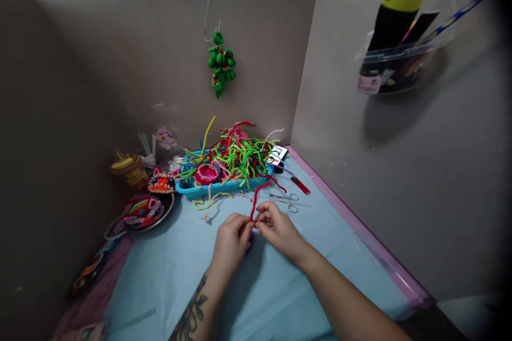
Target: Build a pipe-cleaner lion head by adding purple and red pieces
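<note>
A red pipe cleaner (254, 203) is pinched between both hands over the blue table cover, its free end curving up and to the right. My left hand (232, 237) has thumb and finger closed on its lower end. Close beside it, my right hand (276, 226) pinches the same end, fingers curled. Something small and dark purple (250, 242) shows under my left fingers, mostly hidden. Just past the hands lie scissors (286, 201) and a red lighter-like piece (301, 185). A pale yellow pipe cleaner (212, 202) rests in front of the tray.
A blue tray (224, 187) heaped with coloured pipe cleaners stands at the back. Left of it are a metal bowl (170, 209) of fuzzy pieces and a brown cup (134, 173). Grey partitions enclose the table. A green ornament (221, 64) and a clear holder (400, 72) hang there.
</note>
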Action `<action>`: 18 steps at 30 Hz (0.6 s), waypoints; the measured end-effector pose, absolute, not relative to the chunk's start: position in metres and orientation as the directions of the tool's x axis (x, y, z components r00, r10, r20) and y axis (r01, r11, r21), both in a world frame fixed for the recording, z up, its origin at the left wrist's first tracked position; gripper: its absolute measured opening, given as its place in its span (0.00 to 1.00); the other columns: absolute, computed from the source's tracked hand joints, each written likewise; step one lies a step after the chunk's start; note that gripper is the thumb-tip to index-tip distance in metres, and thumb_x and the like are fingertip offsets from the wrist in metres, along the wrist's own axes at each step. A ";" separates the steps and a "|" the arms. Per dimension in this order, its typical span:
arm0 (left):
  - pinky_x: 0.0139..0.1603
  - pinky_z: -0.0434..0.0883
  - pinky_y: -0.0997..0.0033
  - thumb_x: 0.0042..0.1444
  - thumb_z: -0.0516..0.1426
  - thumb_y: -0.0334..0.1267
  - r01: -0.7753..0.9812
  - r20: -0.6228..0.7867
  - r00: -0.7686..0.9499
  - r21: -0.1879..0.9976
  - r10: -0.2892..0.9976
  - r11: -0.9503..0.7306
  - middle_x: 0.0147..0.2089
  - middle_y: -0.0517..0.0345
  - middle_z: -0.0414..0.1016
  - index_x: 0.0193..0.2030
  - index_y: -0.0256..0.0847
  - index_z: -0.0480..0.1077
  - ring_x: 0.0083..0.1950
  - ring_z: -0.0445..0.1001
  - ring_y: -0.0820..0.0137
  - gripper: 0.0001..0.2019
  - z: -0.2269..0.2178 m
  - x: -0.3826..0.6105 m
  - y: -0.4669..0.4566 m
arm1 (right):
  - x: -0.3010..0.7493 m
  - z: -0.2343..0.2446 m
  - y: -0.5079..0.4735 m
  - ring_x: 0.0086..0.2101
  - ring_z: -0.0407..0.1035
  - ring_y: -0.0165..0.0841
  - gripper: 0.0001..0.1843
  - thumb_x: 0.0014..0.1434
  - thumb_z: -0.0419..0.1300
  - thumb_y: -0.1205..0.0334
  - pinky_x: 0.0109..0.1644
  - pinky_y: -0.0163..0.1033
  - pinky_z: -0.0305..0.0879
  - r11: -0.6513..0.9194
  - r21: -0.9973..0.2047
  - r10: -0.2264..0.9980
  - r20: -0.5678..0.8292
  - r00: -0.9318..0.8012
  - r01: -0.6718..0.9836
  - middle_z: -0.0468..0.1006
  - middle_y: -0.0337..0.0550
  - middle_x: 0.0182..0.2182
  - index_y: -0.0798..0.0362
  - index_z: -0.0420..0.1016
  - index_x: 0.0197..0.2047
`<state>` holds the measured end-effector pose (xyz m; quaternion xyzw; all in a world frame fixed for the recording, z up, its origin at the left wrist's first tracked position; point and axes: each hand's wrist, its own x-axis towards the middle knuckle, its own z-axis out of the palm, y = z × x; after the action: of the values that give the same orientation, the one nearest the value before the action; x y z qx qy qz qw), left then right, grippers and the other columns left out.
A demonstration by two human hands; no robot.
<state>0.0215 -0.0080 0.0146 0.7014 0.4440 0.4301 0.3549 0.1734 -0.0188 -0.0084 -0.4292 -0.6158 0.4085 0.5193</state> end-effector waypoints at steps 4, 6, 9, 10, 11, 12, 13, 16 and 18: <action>0.33 0.61 0.72 0.56 0.54 0.37 0.366 0.333 0.262 0.835 0.906 -0.412 0.28 0.56 0.68 0.29 0.42 0.73 0.30 0.67 0.68 0.08 0.014 0.022 -0.010 | 0.172 -0.009 -0.017 0.30 0.69 0.30 0.20 0.54 0.56 0.70 0.36 0.36 0.64 0.274 -0.960 0.960 0.269 -0.080 0.052 0.73 0.35 0.29 0.49 0.61 0.50; 0.33 0.60 0.73 0.56 0.54 0.37 0.361 0.343 0.231 0.839 0.910 -0.408 0.28 0.57 0.68 0.29 0.41 0.72 0.30 0.66 0.69 0.08 0.015 0.023 -0.010 | 0.170 -0.008 -0.016 0.31 0.69 0.30 0.22 0.52 0.57 0.70 0.36 0.36 0.65 0.244 -0.970 0.968 0.244 -0.052 -0.020 0.72 0.35 0.29 0.50 0.61 0.50; 0.34 0.60 0.73 0.56 0.54 0.36 0.355 0.362 0.153 0.848 0.920 -0.393 0.28 0.58 0.67 0.27 0.41 0.70 0.31 0.66 0.69 0.08 0.018 0.025 -0.011 | 0.165 -0.006 -0.015 0.31 0.69 0.29 0.22 0.49 0.61 0.70 0.35 0.34 0.65 0.172 -0.974 0.984 0.175 -0.012 -0.149 0.72 0.36 0.30 0.50 0.63 0.48; 0.34 0.61 0.73 0.56 0.54 0.37 0.351 0.361 0.126 0.855 0.924 -0.382 0.28 0.58 0.67 0.26 0.41 0.69 0.31 0.66 0.69 0.09 0.018 0.026 -0.012 | 0.164 -0.006 -0.015 0.30 0.69 0.28 0.21 0.48 0.62 0.69 0.33 0.34 0.64 0.144 -0.972 0.989 0.147 -0.004 -0.185 0.72 0.36 0.30 0.51 0.65 0.46; 0.34 0.61 0.73 0.56 0.54 0.37 0.341 0.352 0.100 0.867 0.931 -0.364 0.28 0.58 0.67 0.26 0.40 0.69 0.31 0.66 0.70 0.09 0.018 0.027 -0.012 | 0.163 -0.006 -0.015 0.28 0.68 0.28 0.19 0.48 0.63 0.67 0.31 0.33 0.64 0.116 -0.970 0.993 0.119 -0.002 -0.212 0.72 0.36 0.29 0.51 0.66 0.44; 0.33 0.61 0.74 0.56 0.54 0.38 0.319 0.329 0.078 0.886 0.941 -0.336 0.28 0.59 0.67 0.26 0.40 0.68 0.31 0.66 0.70 0.09 0.018 0.028 -0.013 | 0.161 -0.006 -0.015 0.25 0.66 0.27 0.16 0.48 0.64 0.65 0.28 0.32 0.62 0.092 -0.969 0.995 0.097 -0.008 -0.227 0.71 0.35 0.27 0.52 0.68 0.42; 0.31 0.62 0.74 0.57 0.53 0.39 0.283 0.292 0.062 0.912 0.955 -0.297 0.27 0.60 0.66 0.27 0.40 0.68 0.29 0.66 0.71 0.10 0.017 0.030 -0.014 | 0.160 -0.007 -0.014 0.22 0.64 0.26 0.12 0.49 0.64 0.62 0.25 0.31 0.60 0.075 -0.970 0.997 0.081 -0.016 -0.233 0.70 0.35 0.24 0.53 0.69 0.38; 0.24 0.60 0.76 0.57 0.53 0.44 0.157 0.147 0.062 0.975 0.987 -0.155 0.25 0.63 0.64 0.29 0.40 0.66 0.24 0.64 0.74 0.10 0.012 0.032 -0.016 | 0.158 -0.012 -0.015 0.17 0.58 0.24 0.10 0.53 0.62 0.56 0.19 0.29 0.51 0.064 -0.968 0.998 0.067 -0.003 -0.242 0.67 0.33 0.18 0.54 0.70 0.30; 0.22 0.60 0.77 0.57 0.53 0.45 0.141 0.111 0.091 0.982 0.990 -0.123 0.24 0.63 0.63 0.29 0.40 0.66 0.22 0.63 0.74 0.11 0.009 0.033 -0.016 | 0.158 -0.012 -0.016 0.16 0.55 0.23 0.12 0.54 0.61 0.54 0.19 0.30 0.49 0.080 -0.967 0.997 0.072 0.040 -0.242 0.66 0.32 0.17 0.54 0.69 0.28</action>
<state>0.0326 -0.0161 0.0094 0.5841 0.4841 0.4693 0.4520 0.1583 -0.0156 -0.0123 -0.4230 -0.4459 0.5301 0.5841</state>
